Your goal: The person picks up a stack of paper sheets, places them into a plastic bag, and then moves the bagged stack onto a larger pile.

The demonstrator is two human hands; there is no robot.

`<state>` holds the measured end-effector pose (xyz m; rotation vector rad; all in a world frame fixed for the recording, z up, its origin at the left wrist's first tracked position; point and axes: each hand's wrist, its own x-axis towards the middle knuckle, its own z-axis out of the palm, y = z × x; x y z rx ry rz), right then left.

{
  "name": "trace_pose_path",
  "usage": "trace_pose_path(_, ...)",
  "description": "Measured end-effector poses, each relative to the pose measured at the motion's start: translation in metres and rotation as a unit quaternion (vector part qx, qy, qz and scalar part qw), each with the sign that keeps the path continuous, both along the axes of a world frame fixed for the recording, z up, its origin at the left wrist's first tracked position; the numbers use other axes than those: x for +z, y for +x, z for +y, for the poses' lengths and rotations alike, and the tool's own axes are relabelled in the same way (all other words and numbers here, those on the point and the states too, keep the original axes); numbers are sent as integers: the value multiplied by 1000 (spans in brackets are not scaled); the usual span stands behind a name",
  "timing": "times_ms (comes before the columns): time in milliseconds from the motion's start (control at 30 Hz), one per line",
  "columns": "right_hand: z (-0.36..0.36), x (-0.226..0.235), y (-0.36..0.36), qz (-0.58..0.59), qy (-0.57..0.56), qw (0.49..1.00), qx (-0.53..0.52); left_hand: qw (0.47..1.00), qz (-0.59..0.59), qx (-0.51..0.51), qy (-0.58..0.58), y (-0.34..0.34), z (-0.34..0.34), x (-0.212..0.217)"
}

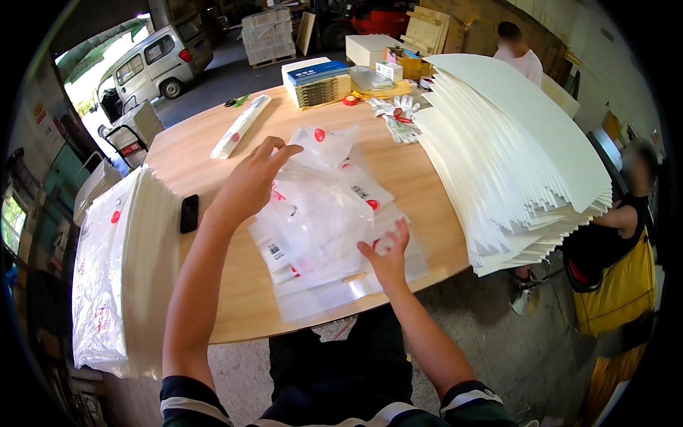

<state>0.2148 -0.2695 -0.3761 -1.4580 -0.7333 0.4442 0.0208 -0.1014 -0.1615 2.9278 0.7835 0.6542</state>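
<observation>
**Clear plastic bags being sorted on a wooden surface**

Clear plastic bags with red dots and barcode labels lie in a loose, overlapping heap at the near edge of the round wooden surface. Left hand hovers over the heap, fingers spread and empty. Right hand pinches the near edge of one bag. A thick bundle of bags waits at the left and a tall stack of white sheets at the right; most work looks undone.
</observation>
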Motion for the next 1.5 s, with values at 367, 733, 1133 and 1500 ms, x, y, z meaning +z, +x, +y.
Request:
trace_pose_path(367,-48,128,12,-419,130,898,-15,992,-35,53,109,-4,-71,29)
trace_pose_path(733,-214,268,181,-664,-54,705,-244,967,-75,-244,25,30,-160,-33)
trace_pose_path(1133,-222,300,197,-752,-7,631,-193,815,-183,-358,-417,109,-171,-49)
trace_pose_path(1500,-238,295,7,-858,-61,509,32,355,-248,-230,-872,175,-178,24)
